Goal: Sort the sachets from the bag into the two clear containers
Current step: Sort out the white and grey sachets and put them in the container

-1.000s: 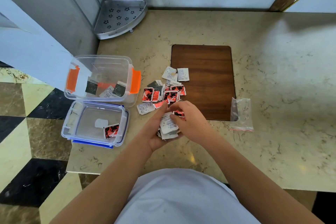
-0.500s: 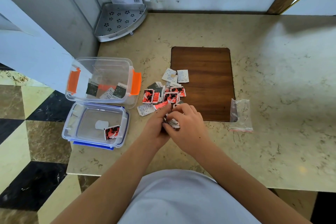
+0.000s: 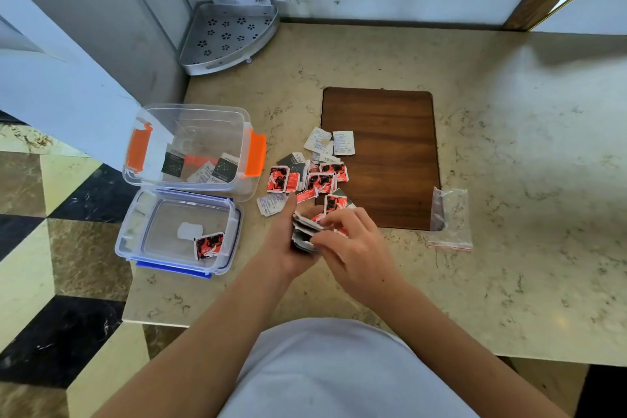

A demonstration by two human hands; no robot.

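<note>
My left hand (image 3: 283, 241) grips a stack of sachets (image 3: 303, 231) edge-on, just below the loose pile. My right hand (image 3: 356, 248) pinches the same stack from the right. A pile of red-and-black, dark and white sachets (image 3: 314, 176) lies at the left edge of the wooden board (image 3: 390, 153). The orange-clipped clear container (image 3: 193, 119) holds a few dark and white sachets. In front of it, the blue-clipped clear container (image 3: 135, 231) holds one red sachet (image 3: 208, 245). The empty zip bag (image 3: 449, 219) lies to the right of the board.
A metal perforated corner shelf (image 3: 230, 34) stands at the back left against the wall. The marble counter (image 3: 509, 146) ends just left of the containers, with tiled floor below. A white beam slants past the orange-clipped container.
The stack that lay flat in my left palm is now turned on edge and squeezed between both hands. Both hands stayed in nearly the same spot.
</note>
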